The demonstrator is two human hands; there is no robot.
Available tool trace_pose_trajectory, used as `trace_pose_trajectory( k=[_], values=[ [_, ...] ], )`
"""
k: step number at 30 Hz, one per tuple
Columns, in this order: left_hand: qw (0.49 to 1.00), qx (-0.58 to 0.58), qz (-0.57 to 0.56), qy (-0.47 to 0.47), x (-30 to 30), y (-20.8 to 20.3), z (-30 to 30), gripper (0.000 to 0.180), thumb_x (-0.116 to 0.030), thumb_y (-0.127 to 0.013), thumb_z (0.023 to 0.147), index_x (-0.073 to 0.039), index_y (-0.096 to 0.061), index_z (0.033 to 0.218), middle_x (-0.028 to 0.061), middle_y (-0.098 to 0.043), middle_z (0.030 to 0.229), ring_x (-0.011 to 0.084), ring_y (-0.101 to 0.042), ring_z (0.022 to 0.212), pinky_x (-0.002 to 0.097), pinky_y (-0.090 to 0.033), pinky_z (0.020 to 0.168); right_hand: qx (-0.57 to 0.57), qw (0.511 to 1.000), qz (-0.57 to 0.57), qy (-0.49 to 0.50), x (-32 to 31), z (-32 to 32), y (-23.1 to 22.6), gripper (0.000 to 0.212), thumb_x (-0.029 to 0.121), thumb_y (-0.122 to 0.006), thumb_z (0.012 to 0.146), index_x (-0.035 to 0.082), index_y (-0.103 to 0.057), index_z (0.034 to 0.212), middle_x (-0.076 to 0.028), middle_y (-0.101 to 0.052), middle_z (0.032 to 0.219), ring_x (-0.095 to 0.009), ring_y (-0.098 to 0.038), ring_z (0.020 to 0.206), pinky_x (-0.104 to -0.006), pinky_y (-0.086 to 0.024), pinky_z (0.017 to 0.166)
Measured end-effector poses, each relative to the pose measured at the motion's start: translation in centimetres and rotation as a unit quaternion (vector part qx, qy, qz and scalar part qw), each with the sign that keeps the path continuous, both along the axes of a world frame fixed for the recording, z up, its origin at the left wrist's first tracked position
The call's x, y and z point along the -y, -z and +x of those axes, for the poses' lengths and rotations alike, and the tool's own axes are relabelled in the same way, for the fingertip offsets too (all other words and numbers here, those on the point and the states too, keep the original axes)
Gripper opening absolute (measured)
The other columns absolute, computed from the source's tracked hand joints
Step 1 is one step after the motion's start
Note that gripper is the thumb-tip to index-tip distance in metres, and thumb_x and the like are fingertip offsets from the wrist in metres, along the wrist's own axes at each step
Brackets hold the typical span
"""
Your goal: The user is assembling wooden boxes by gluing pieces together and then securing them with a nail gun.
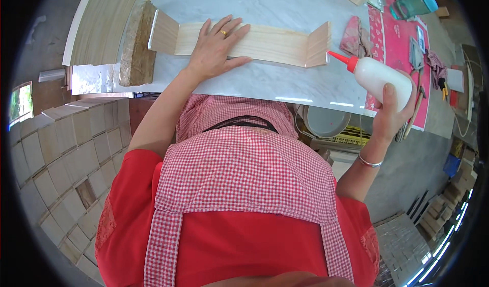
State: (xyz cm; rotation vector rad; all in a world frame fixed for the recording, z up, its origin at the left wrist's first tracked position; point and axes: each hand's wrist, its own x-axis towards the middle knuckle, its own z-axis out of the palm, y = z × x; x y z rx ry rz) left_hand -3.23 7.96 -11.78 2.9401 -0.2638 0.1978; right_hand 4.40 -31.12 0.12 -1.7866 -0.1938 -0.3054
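Note:
A long pale wooden board [277, 43] lies on the marble-patterned tabletop, with a short upright wooden piece [164, 32] at its left end and another short end piece [319, 43] at its right. My left hand [216, 47] rests flat on the board, fingers spread, a ring on one finger. In my right hand [391, 108] is a white glue bottle [383, 80], tilted so its red nozzle points left. The nozzle tip is close to the right end piece; whether they touch I cannot tell.
A rough wooden block [138, 45] stands left of the board, beside stacked wooden planks [104, 22]. To the right are a crumpled pink cloth [352, 36], a red patterned sheet [387, 37] and a teal jar [407, 6]. Stacked wooden pieces [66, 159] fill the lower left.

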Motion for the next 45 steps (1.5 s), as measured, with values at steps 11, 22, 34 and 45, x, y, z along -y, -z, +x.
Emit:
trace_pose_trajectory(
  k=[11,22,34,45],
  values=[
    [1.0,-0.012,-0.001,-0.005,0.1,-0.4,0.0,0.078,-0.058,-0.067,0.089,-0.019,-0.046,0.154,0.008,-0.041,0.161,0.0305,-0.032,0.152,0.0592,-0.017,0.125,0.029,0.999,0.007,0.027,-3.0,3.9,0.3,0.042,0.017,-0.084,0.087,0.001,-0.061,0.118,-0.006,-0.065,0.096,-0.007,-0.056,0.065,-0.0219,-0.043,0.048],
    [0.999,-0.033,-0.022,-0.007,0.2,-1.0,-0.1,0.079,-0.056,-0.069,0.089,-0.017,-0.046,0.154,0.0095,-0.041,0.161,0.0321,-0.03,0.153,0.0603,-0.017,0.124,-0.025,0.999,0.015,-0.021,1.9,-0.2,-0.4,0.048,0.031,-0.074,0.093,-0.001,-0.058,0.124,-0.01,-0.064,0.107,-0.015,-0.064,0.085,-0.027,-0.053,0.065],
    [0.995,0.033,-0.09,-0.004,-0.7,-4.8,-2.9,0.072,-0.042,-0.073,0.09,-0.011,-0.048,0.151,0.0171,-0.036,0.162,0.0358,-0.027,0.154,0.0636,-0.019,0.123,0.014,0.962,-0.188,0.197,7.3,21.3,13.1,0.049,0.022,-0.088,0.083,-0.007,-0.057,0.107,-0.018,-0.065,0.105,-0.028,-0.062,0.093,-0.043,-0.054,0.089],
    [0.863,0.015,0.109,-0.493,-29.4,-21.8,-5.0,0.099,-0.074,-0.075,0.075,0.006,-0.062,0.131,0.0246,-0.053,0.148,0.038,-0.05,0.138,0.0487,-0.043,0.111,-0.023,0.926,-0.352,0.132,6.0,23.8,12.5,0.049,0.028,-0.078,0.088,-0.008,-0.056,0.114,-0.025,-0.063,0.122,-0.037,-0.06,0.117,-0.0437,-0.047,0.104]
  ],
)
